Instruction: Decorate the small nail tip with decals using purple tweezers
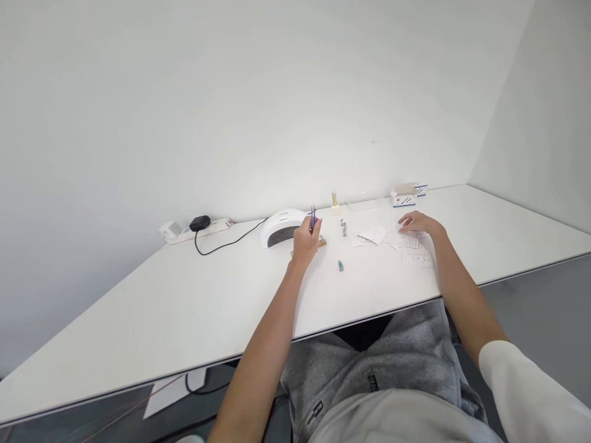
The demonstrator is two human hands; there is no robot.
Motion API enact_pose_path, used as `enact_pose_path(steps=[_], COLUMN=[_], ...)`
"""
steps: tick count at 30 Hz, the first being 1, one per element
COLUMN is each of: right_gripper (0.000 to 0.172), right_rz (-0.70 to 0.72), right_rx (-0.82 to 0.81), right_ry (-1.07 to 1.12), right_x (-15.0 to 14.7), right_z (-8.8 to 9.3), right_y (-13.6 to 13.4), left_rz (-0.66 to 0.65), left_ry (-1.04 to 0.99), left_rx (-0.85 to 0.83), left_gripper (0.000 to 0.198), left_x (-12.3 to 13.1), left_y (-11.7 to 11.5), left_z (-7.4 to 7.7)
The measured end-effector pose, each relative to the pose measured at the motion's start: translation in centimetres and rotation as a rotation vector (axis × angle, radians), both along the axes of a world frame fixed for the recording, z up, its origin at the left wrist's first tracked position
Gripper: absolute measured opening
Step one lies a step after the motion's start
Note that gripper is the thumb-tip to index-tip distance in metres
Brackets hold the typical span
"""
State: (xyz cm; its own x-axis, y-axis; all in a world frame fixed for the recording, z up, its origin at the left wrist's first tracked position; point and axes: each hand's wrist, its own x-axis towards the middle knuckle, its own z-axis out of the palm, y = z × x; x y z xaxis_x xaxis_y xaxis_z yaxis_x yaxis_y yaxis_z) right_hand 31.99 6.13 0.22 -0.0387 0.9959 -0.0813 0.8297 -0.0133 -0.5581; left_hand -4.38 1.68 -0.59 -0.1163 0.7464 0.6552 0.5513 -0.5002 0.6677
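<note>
My left hand (305,243) is closed around purple tweezers (313,219), whose tips point up and away from me. Beneath that hand a gold-coloured strip (322,243) partly shows; the rest is hidden. My right hand (418,223) hovers over or rests on white sheets (418,256) printed with rows of small marks, its thumb and fingers apart; I cannot tell whether they touch the paper. More such sheets (373,234) lie overlapping to its left. Between my hands are a small teal ornamented piece (340,266) and a silvery piece (344,228).
A white arched nail lamp (282,226) stands behind my left hand. Toward the wall are a nail polish bottle (335,204), a clear tray (364,205) and an opened white-and-blue box (404,195). A power strip (203,230) with a black adapter (200,223) and cable lies left.
</note>
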Motion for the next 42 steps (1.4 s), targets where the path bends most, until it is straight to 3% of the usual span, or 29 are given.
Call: enact_pose_path(steps=[5, 9, 17, 21, 27, 30, 35, 37, 42], right_gripper=[0.047, 0.044, 0.028, 0.028, 0.025, 0.033, 0.042, 0.044, 0.049], right_rz=[0.037, 0.023, -0.295, -0.445, -0.533, -0.441, 0.093, 0.147, 0.118], right_rx=[-0.017, 0.029, 0.42, 0.436, 0.466, 0.449, 0.215, 0.126, 0.051], right_ry=[-0.035, -0.002, 0.219, 0.296, 0.1, -0.009, 0.027, -0.04, -0.14], right_x=[0.0, -0.1, -0.1, 0.3, 0.8, -0.2, -2.1, -2.4, -2.3], right_z=[-0.1, -0.3, -0.1, -0.4, -1.4, -1.6, -1.5, -1.3, -1.0], right_y=[0.1, 0.4, 0.6, 1.1, 1.8, 1.8, 1.2, 0.8, 0.3], left_rz=[-0.003, -0.006, -0.03, -0.027, -0.014, -0.015, -0.026, -0.025, -0.035], left_ry=[0.001, 0.002, -0.018, -0.015, 0.008, 0.014, 0.014, 0.011, 0.003], left_rx=[0.015, 0.015, -0.012, -0.018, -0.024, -0.024, -0.04, -0.037, -0.052], left_gripper=[0.02, 0.02, 0.02, 0.02, 0.021, 0.021, 0.022, 0.022, 0.023], left_x=[0.0, -0.1, -0.1, 0.0, 0.0, 0.0, 0.0, 0.0, 0.1], left_y=[0.1, 0.2, 0.2, 0.2, 0.0, 0.0, 0.0, 0.0, 0.1], left_z=[-0.1, -0.1, -0.2, -0.2, -0.1, -0.1, -0.2, -0.1, -0.1])
